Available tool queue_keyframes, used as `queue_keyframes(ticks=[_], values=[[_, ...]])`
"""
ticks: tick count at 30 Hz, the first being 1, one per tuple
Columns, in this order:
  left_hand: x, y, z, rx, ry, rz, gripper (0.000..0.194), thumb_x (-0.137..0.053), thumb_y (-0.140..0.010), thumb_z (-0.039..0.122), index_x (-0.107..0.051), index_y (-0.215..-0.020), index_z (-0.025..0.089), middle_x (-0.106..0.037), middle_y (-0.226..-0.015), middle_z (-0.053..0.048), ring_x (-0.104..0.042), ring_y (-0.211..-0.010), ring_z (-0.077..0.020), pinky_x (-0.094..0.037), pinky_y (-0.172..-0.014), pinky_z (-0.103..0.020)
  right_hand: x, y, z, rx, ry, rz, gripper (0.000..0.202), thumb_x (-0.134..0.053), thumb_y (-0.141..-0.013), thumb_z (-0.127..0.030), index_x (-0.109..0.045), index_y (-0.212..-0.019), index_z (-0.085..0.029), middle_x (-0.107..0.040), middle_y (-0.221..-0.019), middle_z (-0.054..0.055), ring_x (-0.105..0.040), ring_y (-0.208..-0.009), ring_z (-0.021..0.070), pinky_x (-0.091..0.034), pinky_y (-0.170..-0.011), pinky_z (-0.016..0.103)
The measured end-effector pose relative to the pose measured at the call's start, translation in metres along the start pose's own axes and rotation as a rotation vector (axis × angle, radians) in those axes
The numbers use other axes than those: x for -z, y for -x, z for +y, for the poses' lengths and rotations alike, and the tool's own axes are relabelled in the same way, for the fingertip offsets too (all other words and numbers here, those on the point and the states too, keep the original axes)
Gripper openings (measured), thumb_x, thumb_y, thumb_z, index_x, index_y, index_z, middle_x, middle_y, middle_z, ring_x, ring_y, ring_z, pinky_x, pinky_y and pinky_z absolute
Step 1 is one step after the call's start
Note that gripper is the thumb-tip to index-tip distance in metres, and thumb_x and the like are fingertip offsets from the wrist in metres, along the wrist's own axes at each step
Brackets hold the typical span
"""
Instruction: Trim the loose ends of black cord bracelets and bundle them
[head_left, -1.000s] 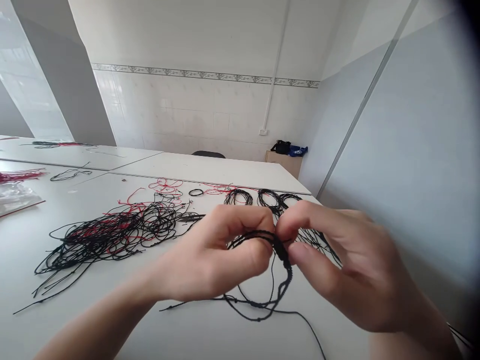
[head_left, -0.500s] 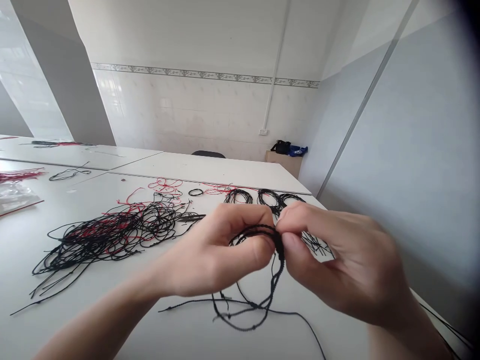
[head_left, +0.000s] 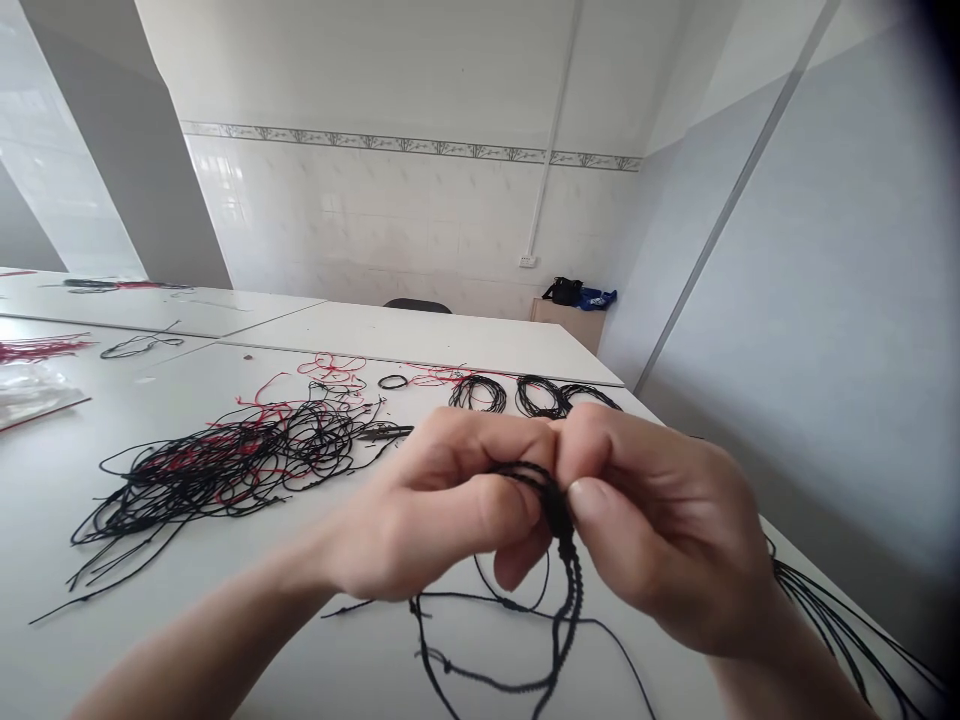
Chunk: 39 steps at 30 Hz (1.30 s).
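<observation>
Black braided cords hang in loops from between my two hands, above the near part of the white table. My left hand is closed round them, its thumb pressing on the cords. Close against it, my right hand pinches the same bundle between thumb and curled forefinger. Where the fingers meet, the cords are gathered tightly, and the exact grip is partly hidden. Beneath the hands, a single dark cord lies across the table.
A tangled pile of black and red cords lies at the left, with a dark slim tool beside it. Coiled black bundles and a small black ring are behind my hands. Loose cords hang at the right edge.
My fingers have curled tighter and the hands have drawn closer together. The hanging loops have swung lower and to the right. More cords show at the right edge beside my right wrist.
</observation>
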<state>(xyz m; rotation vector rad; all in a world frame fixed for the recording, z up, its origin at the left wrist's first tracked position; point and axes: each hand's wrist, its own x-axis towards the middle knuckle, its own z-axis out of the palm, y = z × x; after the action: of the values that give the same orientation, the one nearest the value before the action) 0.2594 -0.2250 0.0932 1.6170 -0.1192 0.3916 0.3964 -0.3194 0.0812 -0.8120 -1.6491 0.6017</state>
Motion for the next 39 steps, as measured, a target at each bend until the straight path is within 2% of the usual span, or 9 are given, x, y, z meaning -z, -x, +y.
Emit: queue_keyframes(ticks=[7,12,17,25,32,35,39], values=[[0.002,-0.004,-0.009,-0.029,0.069,0.091,0.015,-0.047,-0.076,0.01,-0.049,-0.063,0.017,-0.049,-0.049,0.006,-0.046,-0.049,-0.0054,-0.036,-0.047,-0.017,0.006,-0.006,0.003,-0.001,0.075,0.043,0.022,-0.045,-0.088,-0.009,-0.044,-0.068,-0.021,-0.063,-0.057,-0.004,-0.058,-0.055,0.009,-0.044,-0.049,0.019],[0.004,-0.005,-0.01,-0.018,0.049,0.077,0.016,-0.05,-0.079,0.012,-0.051,-0.064,0.017,-0.052,-0.052,0.005,-0.047,-0.05,-0.0057,-0.036,-0.047,-0.017,0.011,-0.006,0.003,-0.019,0.109,0.052,0.022,-0.045,-0.087,-0.01,-0.047,-0.067,-0.02,-0.058,-0.054,-0.005,-0.049,-0.05,0.007,-0.04,-0.047,0.017],[0.005,-0.006,-0.008,-0.059,0.023,0.09,0.017,-0.051,-0.079,0.012,-0.053,-0.062,0.016,-0.054,-0.055,0.004,-0.047,-0.05,-0.0054,-0.037,-0.049,-0.018,0.011,-0.006,0.002,0.004,0.063,0.018,0.022,-0.043,-0.084,-0.005,-0.046,-0.067,-0.019,-0.065,-0.065,-0.003,-0.056,-0.06,0.008,-0.045,-0.054,0.018],[0.01,-0.005,-0.007,-0.115,0.035,0.077,0.019,-0.05,-0.078,0.015,-0.05,-0.059,0.015,-0.051,-0.053,0.003,-0.047,-0.053,-0.0067,-0.041,-0.056,-0.019,0.01,-0.006,0.005,-0.023,0.037,0.025,0.023,-0.042,-0.084,-0.004,-0.048,-0.067,-0.019,-0.07,-0.069,0.001,-0.067,-0.068,0.0145,-0.052,-0.06,0.025],[0.007,-0.007,-0.008,-0.087,0.024,0.1,0.019,-0.057,-0.081,0.016,-0.052,-0.062,0.015,-0.055,-0.06,0.003,-0.05,-0.057,-0.0059,-0.041,-0.056,-0.017,0.01,-0.008,0.005,0.01,0.065,0.041,0.024,-0.042,-0.082,-0.002,-0.047,-0.065,-0.018,-0.061,-0.061,-0.004,-0.057,-0.06,0.0074,-0.044,-0.052,0.017],[0.007,-0.008,-0.009,-0.074,0.019,0.109,0.019,-0.058,-0.08,0.015,-0.052,-0.063,0.015,-0.056,-0.06,0.002,-0.05,-0.056,-0.0064,-0.04,-0.054,-0.017,0.011,-0.008,0.006,0.002,0.085,0.048,0.024,-0.042,-0.083,-0.003,-0.048,-0.066,-0.019,-0.058,-0.06,-0.003,-0.053,-0.057,0.0077,-0.043,-0.049,0.018],[0.009,-0.008,-0.01,-0.056,0.017,0.119,0.016,-0.057,-0.079,0.014,-0.054,-0.063,0.015,-0.056,-0.06,0.002,-0.05,-0.054,-0.0067,-0.039,-0.052,-0.018,0.011,-0.009,0.006,-0.009,0.086,0.04,0.024,-0.042,-0.084,-0.004,-0.048,-0.066,-0.019,-0.057,-0.06,-0.002,-0.055,-0.058,0.0095,-0.043,-0.049,0.019]])
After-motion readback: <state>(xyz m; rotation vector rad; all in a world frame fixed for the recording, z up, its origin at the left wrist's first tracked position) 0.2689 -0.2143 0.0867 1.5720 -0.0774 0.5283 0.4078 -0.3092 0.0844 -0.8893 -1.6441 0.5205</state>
